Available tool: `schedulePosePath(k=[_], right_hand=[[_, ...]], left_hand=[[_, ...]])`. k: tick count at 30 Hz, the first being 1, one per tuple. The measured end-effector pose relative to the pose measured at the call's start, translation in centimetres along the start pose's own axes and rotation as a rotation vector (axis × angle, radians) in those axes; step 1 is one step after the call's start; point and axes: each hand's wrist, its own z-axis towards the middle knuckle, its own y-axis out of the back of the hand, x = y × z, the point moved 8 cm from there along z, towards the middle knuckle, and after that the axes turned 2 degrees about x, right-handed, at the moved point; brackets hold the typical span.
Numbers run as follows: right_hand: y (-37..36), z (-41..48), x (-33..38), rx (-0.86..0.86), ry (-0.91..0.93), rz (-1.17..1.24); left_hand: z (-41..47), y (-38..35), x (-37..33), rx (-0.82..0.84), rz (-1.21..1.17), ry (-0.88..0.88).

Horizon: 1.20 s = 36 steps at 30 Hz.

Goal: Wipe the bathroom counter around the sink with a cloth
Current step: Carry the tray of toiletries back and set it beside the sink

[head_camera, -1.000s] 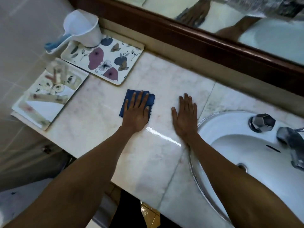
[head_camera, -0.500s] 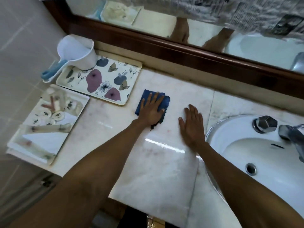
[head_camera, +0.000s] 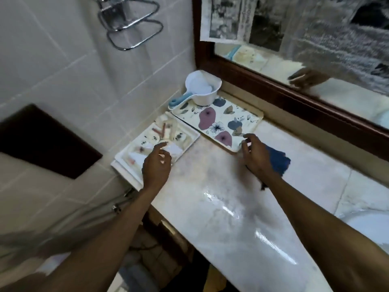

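The dark blue cloth (head_camera: 279, 160) lies crumpled on the pale marble counter (head_camera: 231, 209), partly hidden behind my right wrist. My right hand (head_camera: 253, 153) hovers in front of it with fingers apart and curled, its fingertips at the near corner of the floral tray (head_camera: 216, 123). It does not appear to grip the cloth. My left hand (head_camera: 156, 164) is over the near edge of the white toiletries tray (head_camera: 126, 165), fingers spread and holding nothing. A sliver of the white sink (head_camera: 366, 225) shows at the right edge.
A white scoop with a blue handle (head_camera: 202, 89) stands on the floral tray's far corner. A dark wood-framed mirror (head_camera: 294, 95) runs along the back. A chrome towel rack (head_camera: 128, 24) hangs on the tiled left wall. The counter drops off at left and front.
My left hand has let go of the cloth and moved left over the toiletries tray. My right hand has left the counter and reached the floral tray's corner. The view has swung left.
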Motion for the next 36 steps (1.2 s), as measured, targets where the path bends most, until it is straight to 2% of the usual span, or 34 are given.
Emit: schedulePosePath(k=[4,7,9,12,23,29,32,36], right_hand=[[-5.4,1.9,4.9,0.142,0.078,-0.024],[-9.2,2.8,7.5,0.227,0.116,-0.011],[-11.3,3.1,8.6,0.280,0.139,-0.026],[-13.7,3.8,9.5,0.334,0.104,-0.078],[-17.9,6.7,10.9,0.326,0.065,-0.355],[-19.2,5.1,11.0,0.392,0.020,-0.328],[-18.2,3.2,10.4,0.418,-0.056,-0.273],[-15.5,0.4,8.5,0.416,-0.053,-0.259]], left_hand=[[0.5,5.0,8.8,-0.154,0.043,0.317],[0.2,6.1,13.3,-0.094,-0.004,0.596],[0.4,5.7,14.8,-0.023,-0.072,0.678],[1.4,5.5,15.6,0.018,-0.080,0.651],[2.8,5.9,17.4,0.114,-0.199,0.645],[2.8,6.6,18.7,0.183,-0.145,0.610],[2.7,6.9,18.5,0.196,-0.114,0.567],[1.8,6.0,17.6,0.272,-0.119,0.516]])
